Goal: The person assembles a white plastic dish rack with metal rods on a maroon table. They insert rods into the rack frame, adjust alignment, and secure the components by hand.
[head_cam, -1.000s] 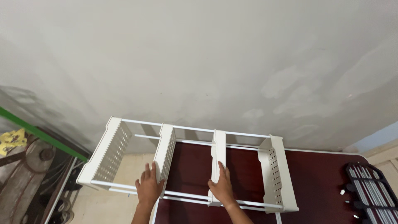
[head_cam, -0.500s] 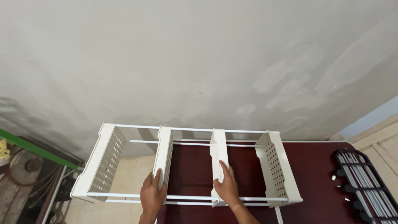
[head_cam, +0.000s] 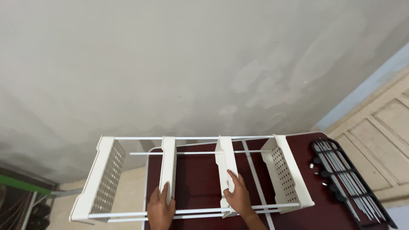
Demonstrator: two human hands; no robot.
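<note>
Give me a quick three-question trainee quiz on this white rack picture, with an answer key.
1. True or false: the left hand rests on the end panel at the far left of the white plastic rack with perforated panels and thin rods.
2. Which hand touches the inner panel nearer the black slatted tray? A) left B) right C) neither
3. Fill in: the rack lies on a dark ____ table.

Key
1. False: it rests on the left inner panel.
2. B: the right hand is on the right inner panel.
3. Red.
</note>
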